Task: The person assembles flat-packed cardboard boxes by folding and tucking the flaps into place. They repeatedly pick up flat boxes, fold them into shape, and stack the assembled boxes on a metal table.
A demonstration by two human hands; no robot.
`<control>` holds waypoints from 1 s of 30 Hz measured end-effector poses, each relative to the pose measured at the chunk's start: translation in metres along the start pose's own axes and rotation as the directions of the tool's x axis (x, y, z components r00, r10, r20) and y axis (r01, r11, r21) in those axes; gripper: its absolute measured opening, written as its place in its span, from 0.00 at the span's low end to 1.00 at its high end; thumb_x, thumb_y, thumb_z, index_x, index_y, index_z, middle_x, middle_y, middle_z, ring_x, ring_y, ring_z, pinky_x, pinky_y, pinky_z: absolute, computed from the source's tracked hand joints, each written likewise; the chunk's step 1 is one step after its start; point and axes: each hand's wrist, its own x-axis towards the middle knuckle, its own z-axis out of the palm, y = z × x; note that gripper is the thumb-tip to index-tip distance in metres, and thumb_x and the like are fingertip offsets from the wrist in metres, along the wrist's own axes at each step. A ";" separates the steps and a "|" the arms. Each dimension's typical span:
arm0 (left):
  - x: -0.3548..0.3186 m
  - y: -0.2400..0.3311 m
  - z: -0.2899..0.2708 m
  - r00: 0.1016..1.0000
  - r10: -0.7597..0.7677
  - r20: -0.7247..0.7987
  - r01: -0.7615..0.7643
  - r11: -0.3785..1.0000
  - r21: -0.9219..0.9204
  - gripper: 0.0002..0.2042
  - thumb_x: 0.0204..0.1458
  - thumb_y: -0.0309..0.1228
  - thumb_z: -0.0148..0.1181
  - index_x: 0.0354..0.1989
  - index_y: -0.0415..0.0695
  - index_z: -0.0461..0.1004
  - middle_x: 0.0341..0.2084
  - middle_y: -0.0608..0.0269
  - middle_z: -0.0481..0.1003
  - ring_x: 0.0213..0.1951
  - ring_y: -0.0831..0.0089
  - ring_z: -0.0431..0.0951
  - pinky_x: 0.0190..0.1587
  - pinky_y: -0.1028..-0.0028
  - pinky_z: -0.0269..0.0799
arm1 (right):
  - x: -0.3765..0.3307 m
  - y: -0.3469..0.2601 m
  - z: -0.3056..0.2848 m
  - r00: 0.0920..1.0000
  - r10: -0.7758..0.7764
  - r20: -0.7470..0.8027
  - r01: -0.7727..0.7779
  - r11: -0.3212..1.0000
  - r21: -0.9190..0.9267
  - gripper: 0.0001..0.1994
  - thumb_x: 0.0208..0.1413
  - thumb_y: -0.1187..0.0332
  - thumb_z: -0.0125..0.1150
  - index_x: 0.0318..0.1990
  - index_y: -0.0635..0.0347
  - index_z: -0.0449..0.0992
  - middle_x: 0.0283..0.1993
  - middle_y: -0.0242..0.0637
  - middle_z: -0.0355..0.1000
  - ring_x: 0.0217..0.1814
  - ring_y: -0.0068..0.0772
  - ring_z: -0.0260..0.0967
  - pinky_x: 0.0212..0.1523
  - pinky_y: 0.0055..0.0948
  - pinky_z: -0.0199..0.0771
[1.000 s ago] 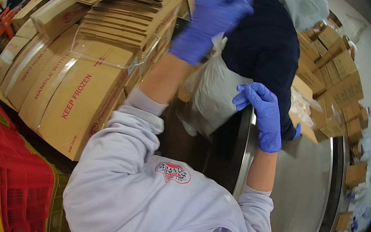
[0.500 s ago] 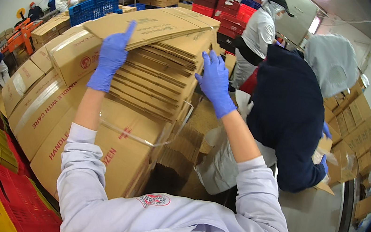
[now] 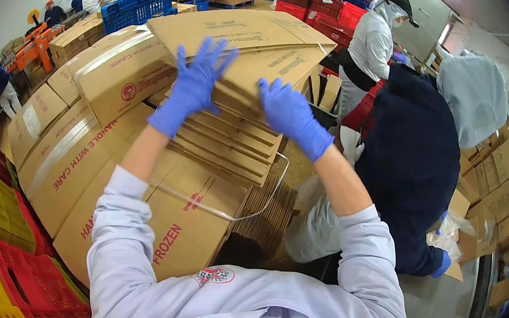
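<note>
A stack of flattened cardboard boxes lies in front of me on top of large cartons. Its top flattened box is turned askew over the one below. My left hand, in a blue glove, lies at the near edge of the upper boxes with its fingers spread. With its fingers over the near right edge, my right hand grips a flattened box; its thumb is hidden. A loose clear strap loops out below the stack.
Taped cartons stand at the left, with red and yellow crates nearer me. Close on my right, a co-worker in a dark top bends over a metal table. Another person stands behind, beside stacked red crates.
My left hand has moved right and spread its fingers at the boxes' edge. My right hand has come down onto a flattened box. The upper boxes sit further over the stack's near side.
</note>
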 end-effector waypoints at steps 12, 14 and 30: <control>-0.076 -0.032 -0.077 0.903 0.305 -0.302 -0.379 0.896 -0.230 0.27 0.33 0.18 0.59 0.48 0.49 0.75 0.44 0.63 0.75 0.47 0.63 0.73 0.51 0.65 0.67 | -0.113 0.007 -0.023 0.910 0.407 -0.079 0.024 0.139 0.990 0.34 0.52 0.60 0.62 0.65 0.60 0.55 0.62 0.41 0.62 0.64 0.37 0.58 0.61 0.31 0.59; -0.088 -0.048 -0.123 0.915 0.287 -0.285 -0.353 0.911 -0.215 0.24 0.36 0.20 0.59 0.47 0.47 0.75 0.42 0.60 0.76 0.46 0.62 0.74 0.52 0.65 0.67 | -0.119 0.017 0.003 0.826 0.546 0.138 -0.032 -0.200 0.979 0.35 0.53 0.58 0.61 0.65 0.63 0.54 0.62 0.45 0.61 0.64 0.38 0.58 0.61 0.31 0.59; -0.187 -0.121 -0.373 0.825 -0.171 -0.538 0.129 0.985 -0.115 0.27 0.52 0.42 0.53 0.55 0.37 0.59 0.53 0.50 0.62 0.53 0.60 0.66 0.56 0.64 0.62 | -0.023 -0.033 -0.133 0.791 0.208 -0.576 0.203 0.798 0.568 0.44 0.24 0.42 0.73 0.54 0.52 0.70 0.42 0.38 0.74 0.47 0.40 0.71 0.50 0.35 0.68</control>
